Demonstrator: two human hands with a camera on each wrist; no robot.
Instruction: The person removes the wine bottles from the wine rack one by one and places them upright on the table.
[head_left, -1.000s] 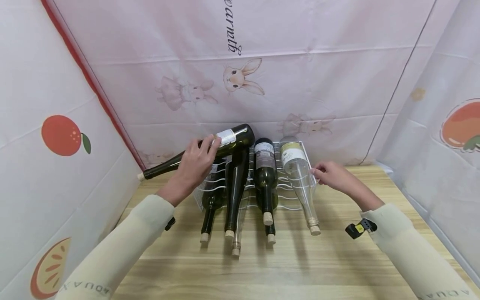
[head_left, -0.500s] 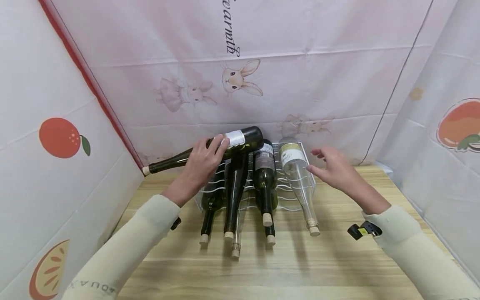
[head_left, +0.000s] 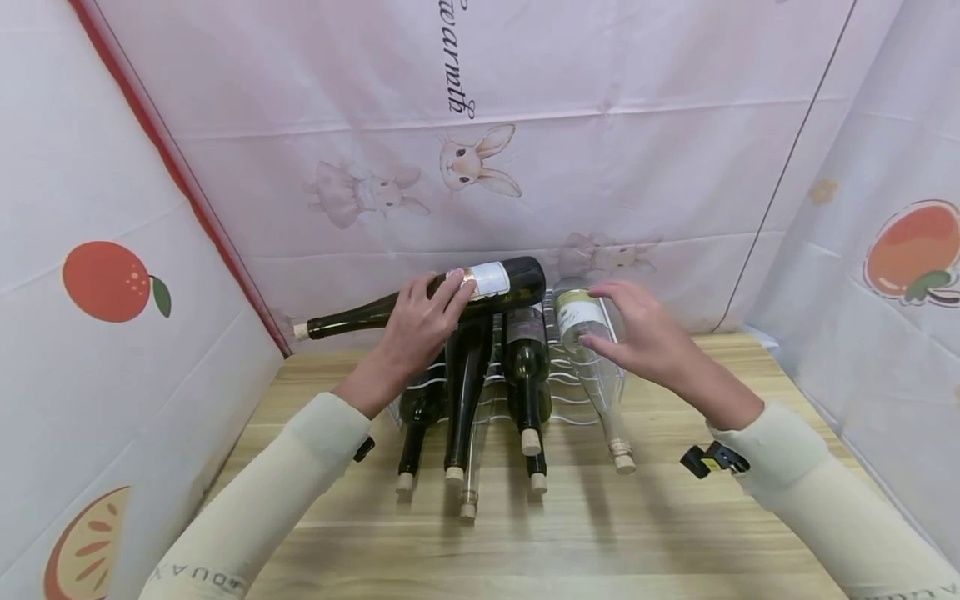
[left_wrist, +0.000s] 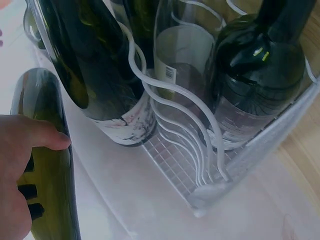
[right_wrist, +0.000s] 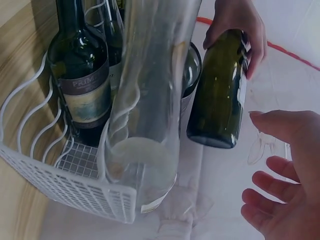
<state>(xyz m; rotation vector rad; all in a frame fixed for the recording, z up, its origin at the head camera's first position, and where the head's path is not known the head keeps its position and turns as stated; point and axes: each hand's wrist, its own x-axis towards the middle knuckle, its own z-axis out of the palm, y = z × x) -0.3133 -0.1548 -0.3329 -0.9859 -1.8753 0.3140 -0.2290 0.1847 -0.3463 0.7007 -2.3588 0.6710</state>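
Observation:
My left hand (head_left: 423, 325) grips a dark green wine bottle (head_left: 517, 282) with a white label. The bottle lies almost level above the back of a white wine rack (right_wrist: 75, 190), its corked neck toward the left. In the left wrist view, the thumb rests along the green glass. My right hand (head_left: 648, 337) hovers by a clear bottle (head_left: 600, 396) with a gold and white label, thumb and fingers apart. The right wrist view shows that hand empty, its fingertips a short way from the held bottle's base. Whether it touches the clear bottle cannot be told from the head view.
Several corked bottles lie in the rack, necks toward me, including a dark bottle (head_left: 467, 400) and another dark bottle (head_left: 527, 358) in the upper tier. The rack stands on a wooden table (head_left: 525, 550) against a printed cloth backdrop (head_left: 360, 67).
The left hand has carried the green bottle to the right, its base now past the middle dark bottle. My right hand has left the rack's right side, opened, and moved left and up.

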